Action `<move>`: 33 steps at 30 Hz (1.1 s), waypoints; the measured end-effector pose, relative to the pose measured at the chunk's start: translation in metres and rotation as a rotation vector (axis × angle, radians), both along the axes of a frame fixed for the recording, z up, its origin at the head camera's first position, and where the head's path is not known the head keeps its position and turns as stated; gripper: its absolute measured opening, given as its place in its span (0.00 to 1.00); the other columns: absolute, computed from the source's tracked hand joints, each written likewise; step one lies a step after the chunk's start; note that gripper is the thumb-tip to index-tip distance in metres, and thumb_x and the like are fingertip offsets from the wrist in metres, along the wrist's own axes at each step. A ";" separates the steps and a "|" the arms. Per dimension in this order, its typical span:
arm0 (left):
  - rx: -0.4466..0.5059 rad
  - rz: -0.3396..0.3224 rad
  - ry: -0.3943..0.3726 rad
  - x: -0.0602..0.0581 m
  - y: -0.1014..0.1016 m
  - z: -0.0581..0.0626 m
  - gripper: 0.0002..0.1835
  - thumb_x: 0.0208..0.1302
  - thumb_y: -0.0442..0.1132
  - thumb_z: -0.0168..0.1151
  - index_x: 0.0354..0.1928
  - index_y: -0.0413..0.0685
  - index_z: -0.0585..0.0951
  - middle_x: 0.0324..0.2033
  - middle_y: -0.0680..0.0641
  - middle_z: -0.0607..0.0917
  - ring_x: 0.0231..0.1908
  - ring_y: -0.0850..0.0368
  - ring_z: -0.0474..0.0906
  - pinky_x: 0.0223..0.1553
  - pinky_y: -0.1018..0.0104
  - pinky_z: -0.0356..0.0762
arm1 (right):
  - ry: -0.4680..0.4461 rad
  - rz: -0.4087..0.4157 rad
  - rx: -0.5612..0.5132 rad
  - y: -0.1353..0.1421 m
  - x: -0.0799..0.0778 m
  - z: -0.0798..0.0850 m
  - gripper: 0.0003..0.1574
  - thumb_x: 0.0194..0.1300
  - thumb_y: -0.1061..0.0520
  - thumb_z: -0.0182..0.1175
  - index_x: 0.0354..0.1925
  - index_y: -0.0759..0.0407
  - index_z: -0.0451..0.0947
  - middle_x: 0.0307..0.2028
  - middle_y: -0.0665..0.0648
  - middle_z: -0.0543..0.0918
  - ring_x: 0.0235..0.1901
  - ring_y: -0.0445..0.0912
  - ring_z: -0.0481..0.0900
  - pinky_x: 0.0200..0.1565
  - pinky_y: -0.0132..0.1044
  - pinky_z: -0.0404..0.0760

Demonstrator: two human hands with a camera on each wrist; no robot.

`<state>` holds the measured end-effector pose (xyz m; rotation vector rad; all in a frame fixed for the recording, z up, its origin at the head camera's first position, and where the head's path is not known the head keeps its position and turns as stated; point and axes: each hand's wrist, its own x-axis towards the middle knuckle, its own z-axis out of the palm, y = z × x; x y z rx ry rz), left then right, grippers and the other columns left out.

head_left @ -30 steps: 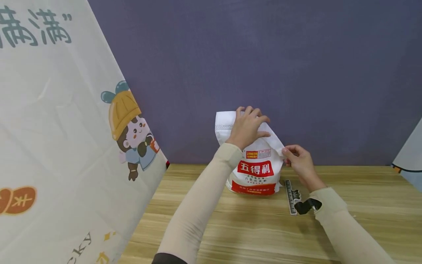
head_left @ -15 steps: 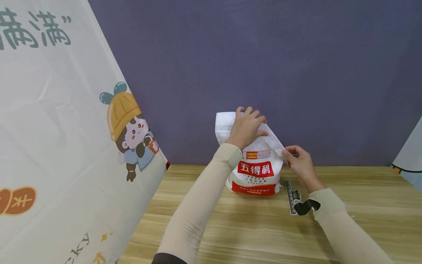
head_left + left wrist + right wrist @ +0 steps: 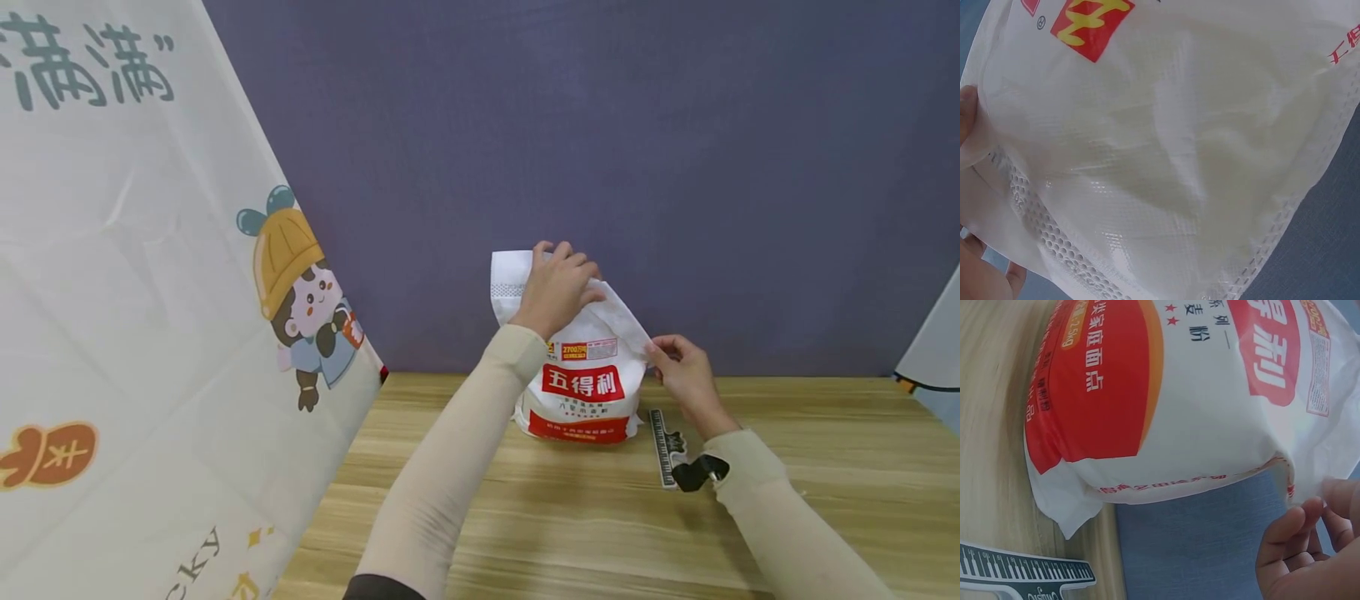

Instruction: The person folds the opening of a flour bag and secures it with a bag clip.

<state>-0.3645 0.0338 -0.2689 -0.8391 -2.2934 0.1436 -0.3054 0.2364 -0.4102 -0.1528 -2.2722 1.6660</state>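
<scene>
- Head view: grey-blue wall (image 3: 675, 167) across the back, cartoon banner (image 3: 112, 292) down the left.
- Wood-grain tabletop (image 3: 585, 525) runs back to that wall.
- Red-and-white flour bag (image 3: 585, 383) stands upright near the tabletop's back edge, closer to the back left corner.
- Left hand (image 3: 557, 292): fingers apart, bent over the bag's top. I'd hold that edge steady.
- Right hand (image 3: 684, 371): thumb and fingertip clamped on the slanting top corner (right wrist view shows it best). I'd draw it gently taut; yanking could crease it or tip the bag.
- Ruler-marked piece (image 3: 663, 450) lies just right of the bag.
</scene>
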 end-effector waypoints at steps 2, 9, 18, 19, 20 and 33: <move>0.010 -0.003 -0.012 0.000 -0.002 0.000 0.17 0.70 0.64 0.58 0.50 0.67 0.86 0.50 0.63 0.88 0.54 0.61 0.75 0.71 0.50 0.59 | -0.007 -0.001 0.001 0.000 0.000 -0.002 0.24 0.79 0.49 0.53 0.59 0.67 0.73 0.39 0.55 0.75 0.29 0.41 0.74 0.29 0.30 0.76; 0.040 -0.022 -0.040 -0.003 -0.007 -0.002 0.16 0.72 0.61 0.57 0.50 0.67 0.87 0.48 0.63 0.89 0.53 0.61 0.76 0.72 0.49 0.58 | -0.015 -0.011 -0.001 -0.001 -0.001 -0.006 0.23 0.79 0.51 0.52 0.60 0.68 0.73 0.41 0.57 0.76 0.29 0.39 0.75 0.30 0.28 0.78; 0.048 -0.029 -0.045 -0.004 -0.010 -0.002 0.14 0.74 0.58 0.56 0.50 0.67 0.86 0.47 0.64 0.90 0.51 0.62 0.76 0.72 0.50 0.59 | 0.001 -0.034 0.002 -0.001 -0.004 -0.009 0.22 0.79 0.52 0.54 0.58 0.69 0.75 0.38 0.56 0.76 0.29 0.38 0.74 0.30 0.27 0.78; 0.046 -0.028 -0.046 -0.004 -0.010 -0.002 0.14 0.75 0.58 0.56 0.50 0.67 0.86 0.47 0.64 0.89 0.51 0.62 0.76 0.72 0.50 0.59 | 0.003 -0.037 0.006 -0.001 -0.004 -0.010 0.22 0.79 0.52 0.54 0.58 0.69 0.75 0.38 0.56 0.77 0.29 0.38 0.74 0.29 0.27 0.78; 0.044 -0.028 -0.047 -0.005 -0.010 -0.002 0.14 0.75 0.57 0.56 0.51 0.66 0.86 0.47 0.64 0.89 0.51 0.62 0.76 0.72 0.50 0.58 | 0.004 -0.039 0.010 -0.001 -0.005 -0.010 0.22 0.78 0.53 0.54 0.58 0.69 0.75 0.37 0.56 0.77 0.28 0.38 0.74 0.29 0.27 0.78; 0.031 -0.042 -0.014 -0.008 -0.015 -0.006 0.14 0.76 0.56 0.54 0.51 0.67 0.86 0.46 0.64 0.89 0.50 0.62 0.76 0.71 0.49 0.60 | 0.012 -0.061 0.048 -0.003 -0.007 -0.011 0.19 0.78 0.56 0.55 0.56 0.71 0.77 0.38 0.60 0.79 0.29 0.37 0.75 0.32 0.31 0.82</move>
